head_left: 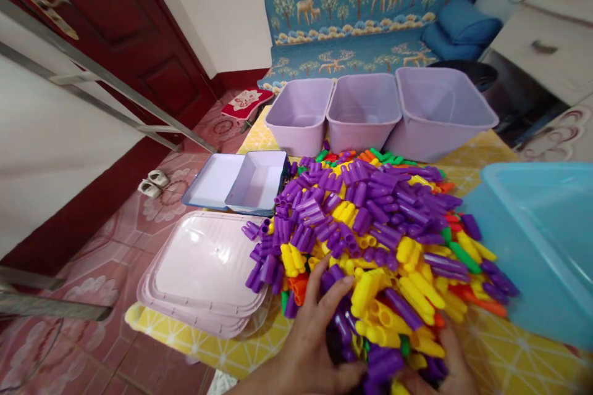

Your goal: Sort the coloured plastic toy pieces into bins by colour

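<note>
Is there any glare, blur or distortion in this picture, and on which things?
Head view: small white glare spots on the pink lids; head view: the right hand looks slightly blurred; head view: the door leans strongly, perhaps from a wide lens or tilted camera.

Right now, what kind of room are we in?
Probably a living room in someone's home: there's a blue sofa with deer on it, a dark red door, and a pair of small shoes.
</note>
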Tool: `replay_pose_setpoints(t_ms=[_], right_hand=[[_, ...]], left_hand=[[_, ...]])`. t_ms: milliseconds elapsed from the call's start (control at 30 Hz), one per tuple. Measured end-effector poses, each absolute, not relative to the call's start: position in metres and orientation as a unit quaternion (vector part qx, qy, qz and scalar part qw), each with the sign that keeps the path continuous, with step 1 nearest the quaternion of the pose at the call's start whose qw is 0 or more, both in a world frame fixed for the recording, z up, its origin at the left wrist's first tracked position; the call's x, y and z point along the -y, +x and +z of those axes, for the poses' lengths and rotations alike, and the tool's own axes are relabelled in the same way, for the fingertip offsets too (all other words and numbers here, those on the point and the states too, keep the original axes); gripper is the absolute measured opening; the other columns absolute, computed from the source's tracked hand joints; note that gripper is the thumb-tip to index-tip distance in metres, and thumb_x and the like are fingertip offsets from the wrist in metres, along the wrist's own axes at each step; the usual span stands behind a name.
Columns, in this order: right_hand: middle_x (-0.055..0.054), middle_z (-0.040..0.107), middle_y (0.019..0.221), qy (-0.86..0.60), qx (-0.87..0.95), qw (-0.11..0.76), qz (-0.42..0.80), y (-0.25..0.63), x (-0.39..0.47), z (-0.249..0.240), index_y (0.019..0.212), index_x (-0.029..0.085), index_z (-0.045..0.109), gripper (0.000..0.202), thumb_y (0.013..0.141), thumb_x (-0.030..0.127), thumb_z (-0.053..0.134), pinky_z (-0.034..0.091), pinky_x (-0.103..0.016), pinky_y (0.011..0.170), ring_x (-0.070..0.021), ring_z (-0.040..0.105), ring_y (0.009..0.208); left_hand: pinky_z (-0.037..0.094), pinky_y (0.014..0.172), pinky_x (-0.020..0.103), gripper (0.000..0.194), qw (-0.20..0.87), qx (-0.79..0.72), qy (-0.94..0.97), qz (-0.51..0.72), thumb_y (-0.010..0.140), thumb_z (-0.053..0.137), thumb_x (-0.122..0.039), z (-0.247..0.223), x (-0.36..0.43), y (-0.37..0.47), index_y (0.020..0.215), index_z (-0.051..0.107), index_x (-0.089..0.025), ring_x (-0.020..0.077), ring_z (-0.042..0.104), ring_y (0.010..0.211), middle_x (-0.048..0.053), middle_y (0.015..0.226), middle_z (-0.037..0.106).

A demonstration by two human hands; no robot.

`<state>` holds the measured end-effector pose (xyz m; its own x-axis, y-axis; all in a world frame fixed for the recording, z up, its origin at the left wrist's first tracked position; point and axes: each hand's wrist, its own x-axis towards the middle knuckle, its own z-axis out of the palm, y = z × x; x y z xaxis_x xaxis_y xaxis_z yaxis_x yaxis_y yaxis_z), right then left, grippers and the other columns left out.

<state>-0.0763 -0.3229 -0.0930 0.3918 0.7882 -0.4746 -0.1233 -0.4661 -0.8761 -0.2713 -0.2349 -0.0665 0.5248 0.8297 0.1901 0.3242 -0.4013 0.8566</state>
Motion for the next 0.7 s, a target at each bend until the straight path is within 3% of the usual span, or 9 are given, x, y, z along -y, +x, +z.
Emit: replay_pose_setpoints(t_ms=[167,267,467,567,700], right_hand=[[-0.014,0.066,0.119,-0.696,0.224,0.450,0.513,-0.081,0.310,-0.071,0.146,0.025,0.021,0.110,0.057,0.046,0.081,0.059,-0.036,0.078,-0.0332,0.065,0.104],[-0.014,0.062,0.127,-0.684,0.230,0.474,0.504,-0.084,0.299,-0.048,0.147,0.027,0.021,0.103,0.063,0.052,0.074,0.058,-0.035,0.080,-0.0327,0.061,0.111],[-0.006,0.036,0.151,-0.697,0.315,0.461,0.450,-0.069,0.263,-0.012,0.147,0.032,0.026,0.095,0.067,0.053,0.072,0.035,-0.047,0.108,-0.0324,0.027,0.140],[-0.004,0.037,0.150,-0.649,0.322,0.497,0.477,-0.061,0.240,0.011,0.145,0.035,0.032,0.084,0.072,0.051,0.070,0.032,-0.047,0.109,-0.0305,0.033,0.137],[0.001,0.039,0.149,-0.581,0.299,0.562,0.508,-0.062,0.212,0.050,0.140,0.042,0.036,0.071,0.077,0.046,0.068,0.041,-0.043,0.103,-0.0275,0.046,0.129]], left_hand=[[0.030,0.112,0.051,0.104,0.485,-0.394,0.723,0.295,0.058,0.084,-0.039,-0.038,0.222,-0.260,0.144,0.025,-0.036,0.0348,0.025,0.140,0.008,0.152,0.019],[0.030,0.113,0.051,0.104,0.519,-0.392,0.697,0.301,0.058,0.085,-0.039,-0.010,0.205,-0.254,0.144,0.025,-0.036,0.0329,0.033,0.137,0.007,0.149,0.031],[0.029,0.113,0.051,0.102,0.533,-0.384,0.701,0.279,0.066,0.080,-0.037,0.031,0.163,-0.249,0.148,0.019,-0.033,0.0332,0.036,0.136,0.006,0.148,0.037],[0.025,0.115,0.049,0.094,0.486,-0.364,0.742,0.286,0.072,0.075,-0.039,0.044,0.141,-0.248,0.148,0.022,-0.031,0.0318,0.031,0.139,0.005,0.151,0.033],[0.021,0.117,0.046,0.076,0.377,-0.346,0.813,0.280,0.078,0.068,-0.045,0.057,0.115,-0.245,0.144,0.033,-0.030,0.0294,0.019,0.143,0.004,0.155,0.027]])
